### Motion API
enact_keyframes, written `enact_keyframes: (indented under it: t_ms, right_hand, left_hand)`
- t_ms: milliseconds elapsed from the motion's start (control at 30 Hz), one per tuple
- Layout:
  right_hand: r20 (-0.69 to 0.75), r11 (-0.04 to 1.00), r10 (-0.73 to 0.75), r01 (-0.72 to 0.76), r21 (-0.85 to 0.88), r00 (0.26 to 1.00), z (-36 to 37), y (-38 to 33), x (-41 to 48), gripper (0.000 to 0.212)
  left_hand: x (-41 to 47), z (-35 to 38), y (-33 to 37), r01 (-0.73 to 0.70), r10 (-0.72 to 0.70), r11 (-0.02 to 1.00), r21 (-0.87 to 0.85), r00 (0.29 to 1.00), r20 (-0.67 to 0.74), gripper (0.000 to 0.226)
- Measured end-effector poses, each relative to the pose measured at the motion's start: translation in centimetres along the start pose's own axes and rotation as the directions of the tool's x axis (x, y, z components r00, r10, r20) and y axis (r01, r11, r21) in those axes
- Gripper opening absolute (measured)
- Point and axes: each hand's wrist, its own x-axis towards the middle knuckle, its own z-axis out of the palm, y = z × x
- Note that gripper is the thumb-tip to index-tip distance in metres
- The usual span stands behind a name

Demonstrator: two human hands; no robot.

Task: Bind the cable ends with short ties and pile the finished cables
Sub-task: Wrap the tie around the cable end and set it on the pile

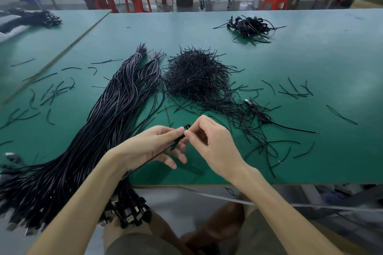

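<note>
The cable (178,141) is held just above the near edge of the green table (310,64), at six o'clock from the heap of short ties (196,76). It is seen as a thin black cord folded into a small loop, its tail trailing toward seven o'clock under the left wrist. It is judged light, limp and springy, so it is best pinched close to the fold, where the strands would otherwise spread. It is gripped by the curled fingers of the left hand (149,147). The loop is pinched by the right hand (215,143); whether a tie is also held cannot be made out. The finished pile (250,27) lies at one o'clock, the unbound bundle (99,126) at nine.
</note>
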Motion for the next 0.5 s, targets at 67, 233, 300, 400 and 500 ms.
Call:
enact_keyframes:
  t_ms: [67,233,300,400,500]
  right_hand:
    - [-0.002,1.0,-0.021,0.021,-0.015,1.0,0.0,-0.1,0.1,0.019]
    - [0.001,0.997,0.019,-0.019,-0.073,1.0,0.1,0.1,0.2,0.022]
    - [-0.014,0.991,0.127,-0.127,0.047,0.992,0.4,-0.1,0.2,0.023]
    - [0.032,0.922,0.289,-0.287,0.26,0.957,0.5,-0.6,0.6,0.022]
    - [0.259,0.535,0.438,-0.481,0.695,0.861,0.6,-0.8,0.8,0.018]
  left_hand:
    - [-0.1,0.1,-0.1,-0.024,0.027,0.999,-0.049,0.998,0.062,0.036]
    - [0.6,0.2,-0.6,-0.266,0.259,0.964,-0.017,0.95,-0.171,0.017]
    - [0.9,0.4,-1.0,-0.349,0.348,0.936,0.046,0.899,-0.265,0.019]
    - [1.1,0.9,-1.3,-0.464,0.491,0.871,0.162,0.799,-0.349,0.011]
    - [1.1,1.2,-1.4,-0.535,0.584,0.811,0.234,0.724,-0.367,0.025]
